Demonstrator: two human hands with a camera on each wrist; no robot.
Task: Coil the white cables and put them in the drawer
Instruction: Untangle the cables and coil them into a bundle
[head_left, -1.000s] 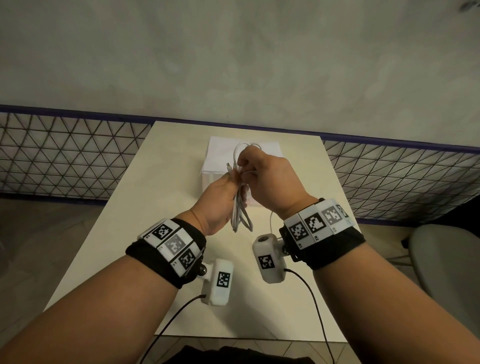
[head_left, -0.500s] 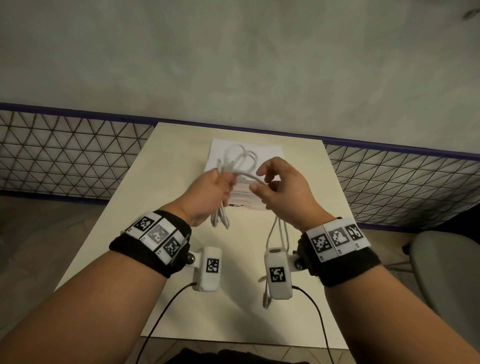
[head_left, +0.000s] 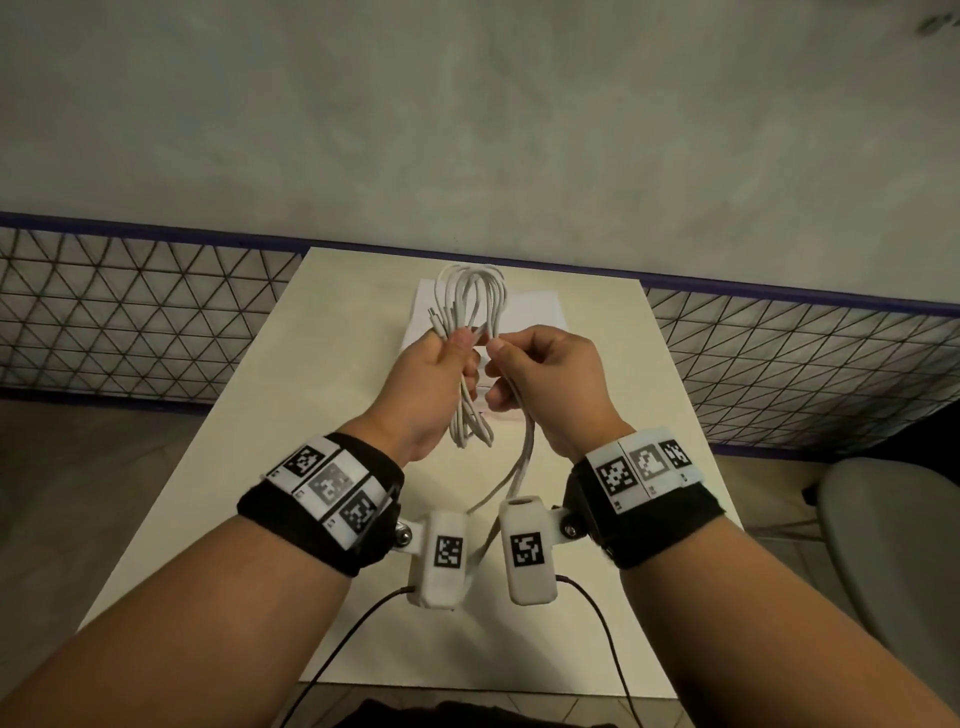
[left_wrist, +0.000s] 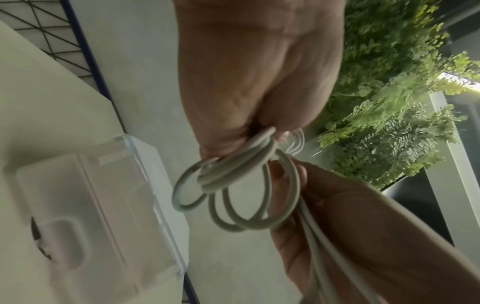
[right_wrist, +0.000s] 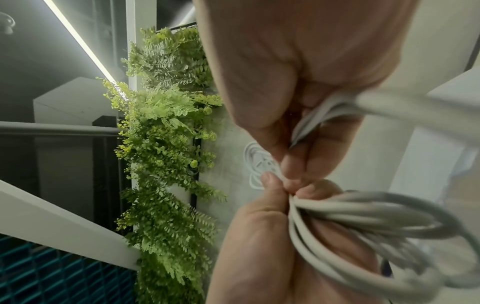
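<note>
Head view showed both hands raised at the centre of the frame, above a pale table (head_left: 249, 467). The left hand (head_left: 426, 384) was clenched around the middle of a white cable bundle (head_left: 470, 296), whose loops rose above the fist and hung below it. The right hand (head_left: 550, 379), just beside the left, pinched a strand of the same cable between thumb and fingers; the loose tail ran down from it toward the lower middle of the frame, passing between the two wrist cameras. Behind the hands, in the upper middle of the table, stood a white drawer box (head_left: 535, 317), partly hidden by the cable loops. A grey chair (head_left: 893, 545) sat at the right edge.

In the left wrist view the coils (left_wrist: 233, 185) hung from the gripping fingers at centre, with the translucent box (left_wrist: 103, 205) at lower left. The right wrist view showed the cable (right_wrist: 363, 216) blurred at lower right, and green foliage (right_wrist: 166, 144) at centre left.
</note>
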